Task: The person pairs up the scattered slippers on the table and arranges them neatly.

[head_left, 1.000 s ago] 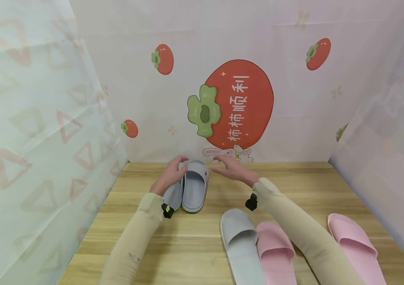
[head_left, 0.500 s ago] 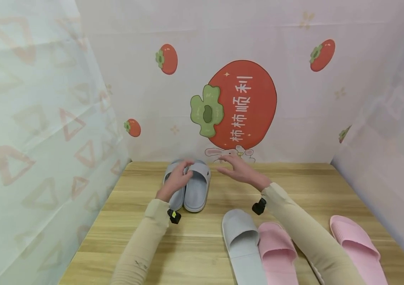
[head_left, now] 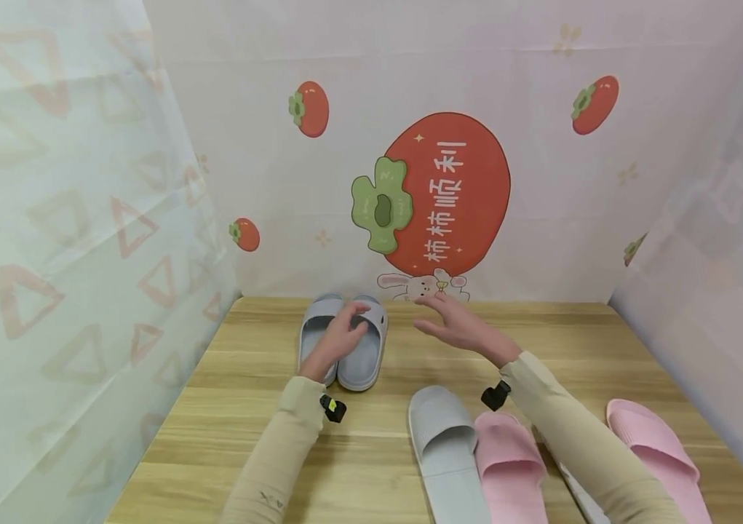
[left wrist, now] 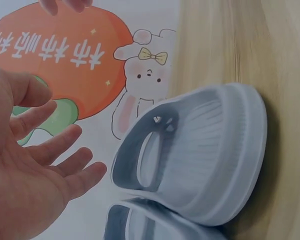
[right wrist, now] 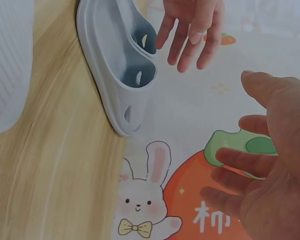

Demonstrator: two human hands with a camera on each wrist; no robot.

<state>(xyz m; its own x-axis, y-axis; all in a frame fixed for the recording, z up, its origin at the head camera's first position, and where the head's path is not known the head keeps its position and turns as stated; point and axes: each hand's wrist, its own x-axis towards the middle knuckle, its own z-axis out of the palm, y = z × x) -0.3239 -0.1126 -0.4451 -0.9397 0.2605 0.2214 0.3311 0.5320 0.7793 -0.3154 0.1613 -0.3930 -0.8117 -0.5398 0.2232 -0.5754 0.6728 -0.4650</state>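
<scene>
Wooden surface (head_left: 358, 444) bears, at centre-left of the frame, blue-grey slippers (head_left: 361, 364), probably light and flexible, best gripped by the straps (head_left: 322, 308); left hand (head_left: 343, 336) and right hand (head_left: 461, 326) hover empty, loosely spread.

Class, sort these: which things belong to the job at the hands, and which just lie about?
Apparently in the job:
left hand, empty
right hand, empty
blue-grey slippers, nearest the hands

Seemingly lying about:
grey slipper
pink slipper beside it
second pink slipper, farther right
pale item, mostly hidden by the right sleeve
</scene>
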